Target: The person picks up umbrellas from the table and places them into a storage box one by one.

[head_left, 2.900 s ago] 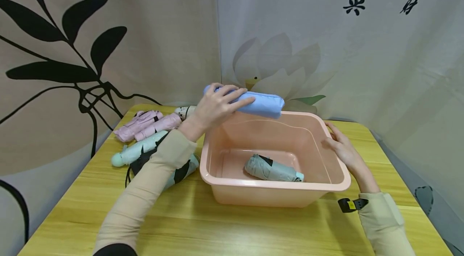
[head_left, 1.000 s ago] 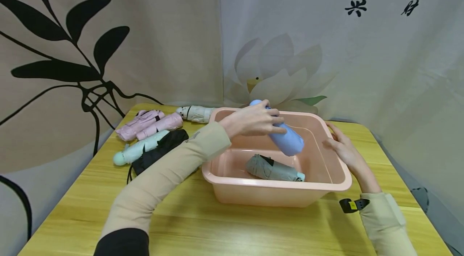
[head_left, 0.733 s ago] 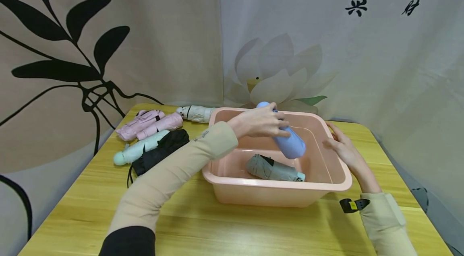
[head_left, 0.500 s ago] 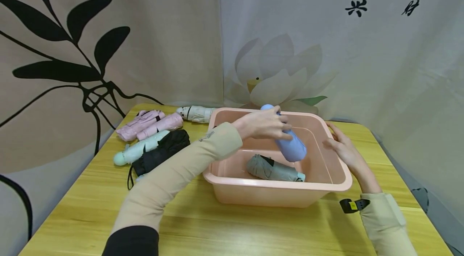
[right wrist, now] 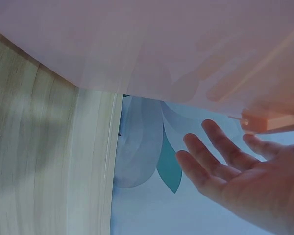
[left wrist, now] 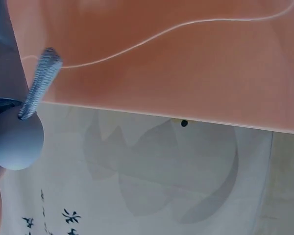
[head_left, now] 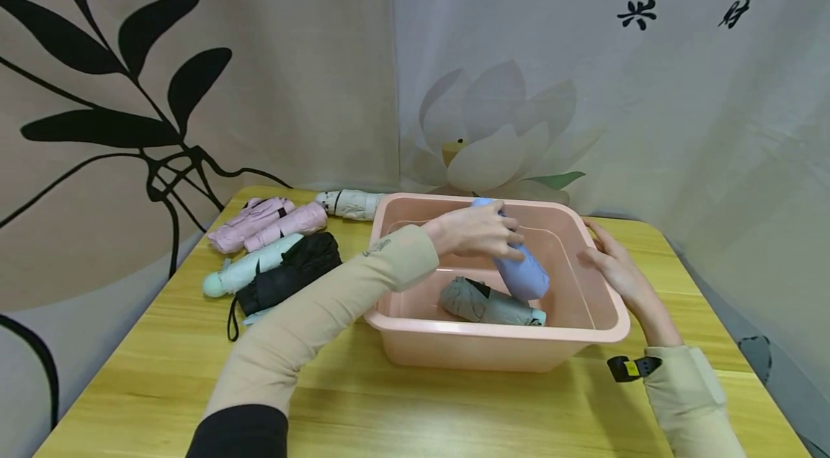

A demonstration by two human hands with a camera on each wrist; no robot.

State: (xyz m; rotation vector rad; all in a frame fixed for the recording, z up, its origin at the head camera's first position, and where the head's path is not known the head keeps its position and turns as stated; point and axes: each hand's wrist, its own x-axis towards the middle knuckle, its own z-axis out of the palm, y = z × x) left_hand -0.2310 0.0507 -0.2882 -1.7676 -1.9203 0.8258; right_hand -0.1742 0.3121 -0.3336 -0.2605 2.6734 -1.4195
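While left hand point(head_left: 476, 231) grips blue umbrella point(head_left: 521, 274), probably light, firm-cored, mid-body hold looks safest; loose-fingered right hand point(head_left: 611, 262) touches tub point(head_left: 480, 350)!

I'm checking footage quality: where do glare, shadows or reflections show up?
Head view: pale glare on the table in front of the pink tub, with soft shadow near its base; left wrist view: the blue umbrella is dark except at its paler rounded end; right wrist view: finger-shaped marks, apparently reflections of the right hand, on the tub's wall.
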